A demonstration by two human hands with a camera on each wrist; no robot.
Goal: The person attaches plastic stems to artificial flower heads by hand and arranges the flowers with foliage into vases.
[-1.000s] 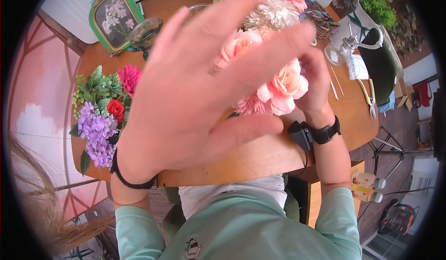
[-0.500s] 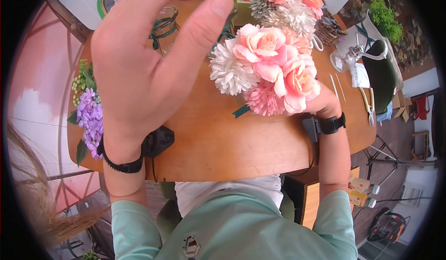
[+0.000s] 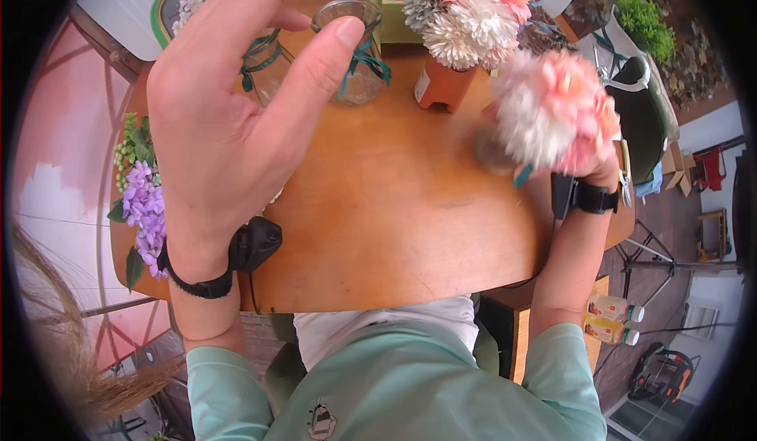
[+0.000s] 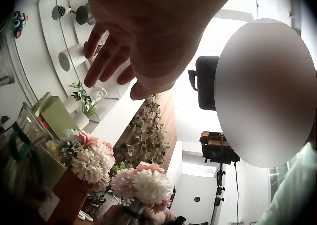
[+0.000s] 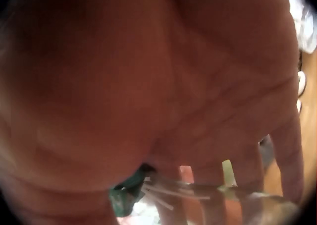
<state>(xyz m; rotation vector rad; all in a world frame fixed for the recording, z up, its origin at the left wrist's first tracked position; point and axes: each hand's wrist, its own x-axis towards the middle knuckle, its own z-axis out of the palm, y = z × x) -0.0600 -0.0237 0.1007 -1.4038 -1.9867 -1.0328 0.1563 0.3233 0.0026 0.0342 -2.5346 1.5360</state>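
My right hand (image 3: 601,174) grips a glass vase (image 3: 493,156) of pink and white flowers (image 3: 552,114) at the table's right side; the moving bouquet is blurred and hides most of the fingers. In the right wrist view the palm (image 5: 148,86) fills the picture, its fingers round clear glass beside a green ribbon (image 5: 124,197). My left hand (image 3: 229,110) is raised over the left side, holding nothing, thumb apart from the fingers. It hangs at the top of the left wrist view (image 4: 143,41). Behind the vase, an orange pot (image 3: 444,84) holds similar flowers (image 3: 473,27).
Two ribboned glass jars (image 3: 361,86) (image 3: 266,66) stand at the back, left of the orange pot. Purple flowers (image 3: 144,204) lie at the left edge. A green box (image 3: 398,27) with a doll and a green frame (image 3: 163,11) are at the far side.
The right hand has carried the vase of flowers to the right, uncovering the orange pot. The left hand has drawn back leftward from the bouquet and stays raised.
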